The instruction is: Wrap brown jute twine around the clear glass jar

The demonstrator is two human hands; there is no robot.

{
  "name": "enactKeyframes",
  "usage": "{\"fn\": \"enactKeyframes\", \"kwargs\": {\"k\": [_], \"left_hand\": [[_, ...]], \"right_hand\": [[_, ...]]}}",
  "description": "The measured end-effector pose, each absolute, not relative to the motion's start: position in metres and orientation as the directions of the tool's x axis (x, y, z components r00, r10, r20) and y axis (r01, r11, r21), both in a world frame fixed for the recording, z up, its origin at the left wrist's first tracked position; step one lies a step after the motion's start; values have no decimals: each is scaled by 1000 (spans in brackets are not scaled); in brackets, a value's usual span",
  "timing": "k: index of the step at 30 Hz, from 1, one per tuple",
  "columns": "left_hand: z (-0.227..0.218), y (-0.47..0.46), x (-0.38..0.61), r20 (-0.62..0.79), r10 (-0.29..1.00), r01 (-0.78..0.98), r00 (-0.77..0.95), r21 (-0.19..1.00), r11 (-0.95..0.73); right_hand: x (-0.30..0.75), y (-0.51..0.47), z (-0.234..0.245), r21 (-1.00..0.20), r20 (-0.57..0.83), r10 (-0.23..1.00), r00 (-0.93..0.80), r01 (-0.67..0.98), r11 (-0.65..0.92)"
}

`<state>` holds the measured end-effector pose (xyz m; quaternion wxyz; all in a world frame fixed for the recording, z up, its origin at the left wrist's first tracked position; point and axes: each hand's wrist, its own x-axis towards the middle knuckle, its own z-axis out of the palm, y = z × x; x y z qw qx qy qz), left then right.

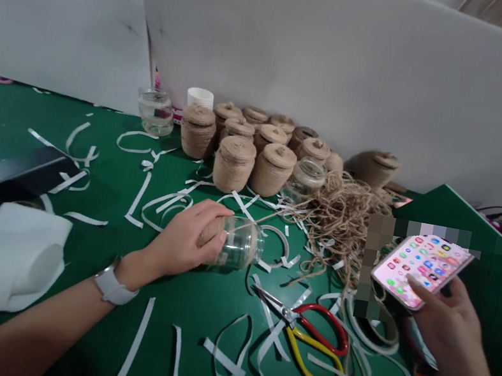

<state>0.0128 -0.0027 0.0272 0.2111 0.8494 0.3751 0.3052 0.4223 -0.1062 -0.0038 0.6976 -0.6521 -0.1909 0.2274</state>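
My left hand point(194, 236) is wrapped round a clear glass jar point(241, 244) that lies on its side on the green table. Twine covers the jar's base end, and a strand runs from it toward a tangled heap of twine point(338, 216). In my right hand point(452, 314) is a smartphone point(421, 270), its lit screen full of app icons, with the thumb over the glass. Between the hands lie scissors point(289, 315) with one red and one yellow handle, blades apart.
Several twine-wrapped lidded jars point(234, 165) stand at the back, beside bare glass jars point(155, 111) and white cups point(200, 98). White paper strips point(135, 339) litter the table. A dark box point(10, 175) and white sheet roll point(0, 260) lie left; tape rolls point(376, 330) sit right.
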Motion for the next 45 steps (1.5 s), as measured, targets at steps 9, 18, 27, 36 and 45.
{"fn": "enactKeyframes", "kwargs": {"k": [9,18,27,36,45], "left_hand": [[29,-7,12,355,730,485,584,568,-665],[22,-4,6,468,490,367,736,333,-869],[22,-1,8,473,591,380,654,470,-797],[20,-3,12,508,656,397,559,531,-749],[25,-5,16,502,635,303,587,591,-747]], "right_hand": [[416,-106,2,-988,-79,545,835,-137,67],[413,-106,9,-973,-84,530,844,-184,138],[419,-106,3,-964,-57,507,860,-179,195],[410,-102,11,-944,-108,446,889,-232,233],[407,-99,10,-957,-73,419,905,-182,226]]}}
